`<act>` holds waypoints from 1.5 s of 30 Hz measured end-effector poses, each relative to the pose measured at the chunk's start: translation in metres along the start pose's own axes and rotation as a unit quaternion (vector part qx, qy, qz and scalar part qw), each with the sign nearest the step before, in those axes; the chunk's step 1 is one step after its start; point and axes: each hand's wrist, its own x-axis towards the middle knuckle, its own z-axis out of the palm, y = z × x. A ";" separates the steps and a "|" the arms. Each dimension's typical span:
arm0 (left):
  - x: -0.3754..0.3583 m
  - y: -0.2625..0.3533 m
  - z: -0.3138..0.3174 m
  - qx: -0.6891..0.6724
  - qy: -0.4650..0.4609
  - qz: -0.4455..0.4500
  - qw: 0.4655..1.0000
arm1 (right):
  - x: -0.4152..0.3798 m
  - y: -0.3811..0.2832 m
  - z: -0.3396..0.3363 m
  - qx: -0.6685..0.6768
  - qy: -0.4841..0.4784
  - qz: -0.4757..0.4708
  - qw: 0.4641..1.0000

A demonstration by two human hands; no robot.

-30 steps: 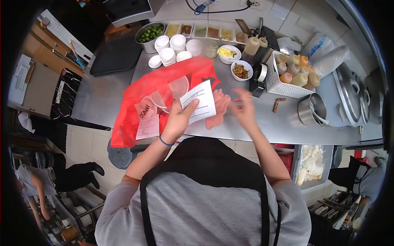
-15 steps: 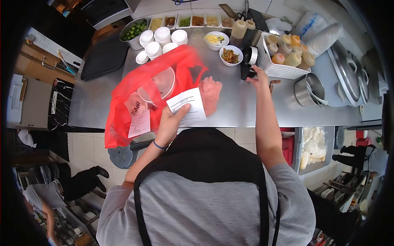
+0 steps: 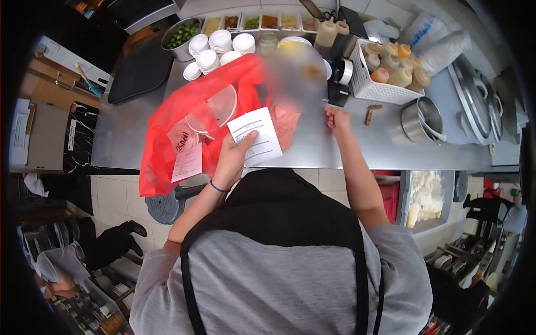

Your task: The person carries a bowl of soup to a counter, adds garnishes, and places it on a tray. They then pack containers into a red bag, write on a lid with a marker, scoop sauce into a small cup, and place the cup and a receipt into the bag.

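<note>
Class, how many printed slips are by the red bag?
2: a white slip in the left hand, a second slip against the red bag; others may be hidden.

bag (image 3: pixel 162 124): red | slip (image 3: pixel 263 129): white, dark-lined | tray (image 3: pixel 141 77): black | shirt (image 3: pixel 279 279): grey

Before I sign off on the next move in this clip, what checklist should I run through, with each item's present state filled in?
1. White slip secured in the left hand: ok, thumb on top.
2. Right hand holding nothing: cannot tell, its fingers are curled together near the black dispenser.
3. Red bag wholly on the counter: not ok, a corner hangs past the front edge.
4. Pink slip visible on the bag: ok.
5. Contents of the white bowl nearest the dispenser: cannot tell, blur covers them.
</note>
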 end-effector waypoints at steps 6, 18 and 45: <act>-0.002 -0.009 -0.013 -0.062 -0.001 -0.079 0.995 | -0.144 -0.008 0.105 0.015 -0.184 -0.240 0.953; -0.067 0.029 -0.051 0.145 -0.003 -0.025 0.989 | -0.191 0.018 0.185 -0.150 -0.373 -0.301 0.865; -0.085 0.007 -0.134 -0.293 0.149 -0.041 0.943 | -0.199 0.089 0.232 -0.214 -0.476 -0.193 0.831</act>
